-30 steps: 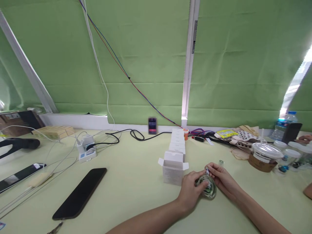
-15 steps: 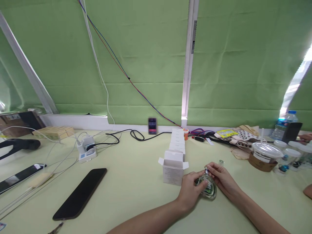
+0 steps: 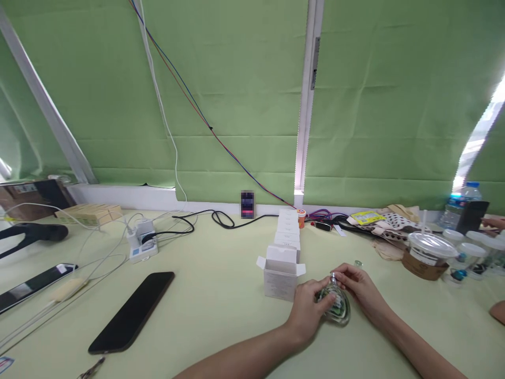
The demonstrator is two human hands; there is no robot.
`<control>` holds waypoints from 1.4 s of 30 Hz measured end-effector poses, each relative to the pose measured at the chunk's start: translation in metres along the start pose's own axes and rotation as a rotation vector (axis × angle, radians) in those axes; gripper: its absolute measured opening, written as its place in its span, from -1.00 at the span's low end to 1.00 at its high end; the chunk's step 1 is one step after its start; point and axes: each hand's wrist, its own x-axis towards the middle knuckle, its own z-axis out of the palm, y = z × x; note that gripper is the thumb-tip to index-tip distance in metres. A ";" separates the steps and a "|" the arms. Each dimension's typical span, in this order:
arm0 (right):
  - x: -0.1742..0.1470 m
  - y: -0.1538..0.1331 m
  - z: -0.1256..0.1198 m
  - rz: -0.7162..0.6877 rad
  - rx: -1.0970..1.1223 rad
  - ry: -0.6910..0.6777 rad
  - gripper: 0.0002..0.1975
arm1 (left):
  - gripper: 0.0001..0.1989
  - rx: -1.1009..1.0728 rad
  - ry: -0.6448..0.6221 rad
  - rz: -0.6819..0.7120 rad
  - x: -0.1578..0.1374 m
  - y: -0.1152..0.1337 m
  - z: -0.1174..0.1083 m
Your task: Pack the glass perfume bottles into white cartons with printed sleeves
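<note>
A clear, rounded glass perfume bottle (image 3: 338, 311) with a greenish label rests tilted on the table. My left hand (image 3: 310, 310) is closed around its left side, thumb across the front. The fingers of my right hand (image 3: 360, 288) pinch at the silvery neck (image 3: 333, 277) on top; what lies between the fingertips is partly hidden. Just beyond my right hand lies a small clear cap (image 3: 358, 263). An open white carton (image 3: 280, 279) with its flaps spread stands left of the bottle. Behind it runs a row of several white boxes (image 3: 287, 231).
A dark phone (image 3: 132, 313) lies at left, near a power strip (image 3: 144, 251) with cables. A lidded cup (image 3: 425, 255) and several clear jars (image 3: 471, 252) stand at right. Another person's hand (image 3: 493, 223) shows at the right edge. A small phone (image 3: 248, 204) leans at the back.
The view has shifted slightly. My right fingers have moved a little at the bottle's neck, and more of its silvery top shows. My left hand keeps its hold.
</note>
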 end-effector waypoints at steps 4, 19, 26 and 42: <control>0.003 0.000 -0.003 -0.049 -0.096 -0.014 -0.76 | -0.63 0.037 -0.009 0.017 -0.001 0.000 -0.001; 0.000 -0.005 -0.006 -0.153 -0.286 -0.062 -0.73 | -0.65 0.074 -0.028 0.029 -0.002 0.001 -0.002; -0.001 -0.008 -0.005 -0.203 -0.373 0.006 -0.73 | -0.62 0.055 -0.033 0.053 -0.002 0.001 -0.001; -0.006 -0.032 -0.008 -0.294 -0.326 -0.160 -0.73 | -0.47 0.007 0.011 0.090 0.002 0.000 0.001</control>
